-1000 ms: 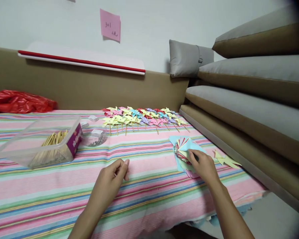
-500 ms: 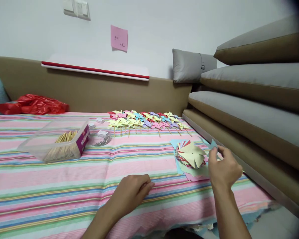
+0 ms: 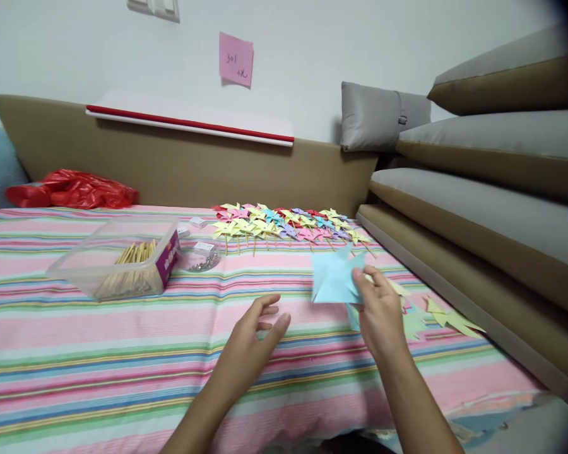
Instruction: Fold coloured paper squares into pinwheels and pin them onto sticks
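My right hand [image 3: 380,308] pinches a light blue cut paper square [image 3: 332,279] and holds it up above the striped cloth [image 3: 99,334]. Its fingers hide most of the stack of coloured paper pieces [image 3: 409,315] lying behind it. My left hand [image 3: 255,337] hovers just left of the blue paper, fingers apart and slightly curled, holding nothing. Farther back lie rows of finished paper pinwheels on sticks [image 3: 288,226].
A clear plastic box of wooden sticks [image 3: 123,265] stands at the left, with a small dish of metal pins [image 3: 201,258] beside it. Loose yellow paper pieces [image 3: 452,317] lie at the right edge. A red plastic bag [image 3: 71,189] sits far left. Cushions [image 3: 492,189] are stacked at the right.
My right hand lifted a blue paper piece off the stack and carried it left toward the middle. My left hand opened its fingers and rose slightly.
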`<action>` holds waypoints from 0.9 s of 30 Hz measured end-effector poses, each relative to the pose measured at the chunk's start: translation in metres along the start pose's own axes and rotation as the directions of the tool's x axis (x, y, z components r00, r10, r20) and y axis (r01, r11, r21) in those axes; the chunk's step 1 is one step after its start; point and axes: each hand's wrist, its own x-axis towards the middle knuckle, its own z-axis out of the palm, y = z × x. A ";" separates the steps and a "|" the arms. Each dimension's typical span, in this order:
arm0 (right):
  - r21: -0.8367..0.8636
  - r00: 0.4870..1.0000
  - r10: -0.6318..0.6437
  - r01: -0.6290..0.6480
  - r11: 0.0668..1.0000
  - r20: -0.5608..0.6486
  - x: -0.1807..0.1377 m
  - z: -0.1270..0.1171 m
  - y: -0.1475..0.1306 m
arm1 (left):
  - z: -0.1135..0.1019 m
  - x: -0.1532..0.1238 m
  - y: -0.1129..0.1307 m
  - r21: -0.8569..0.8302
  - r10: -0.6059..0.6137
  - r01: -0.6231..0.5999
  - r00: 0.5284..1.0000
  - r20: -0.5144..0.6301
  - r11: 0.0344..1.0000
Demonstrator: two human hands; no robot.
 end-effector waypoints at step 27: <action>-0.091 0.654 -0.297 0.491 0.867 0.695 -0.056 0.060 0.001 | -0.020 0.001 0.003 -0.566 -0.123 -0.083 0.941 -0.317 0.820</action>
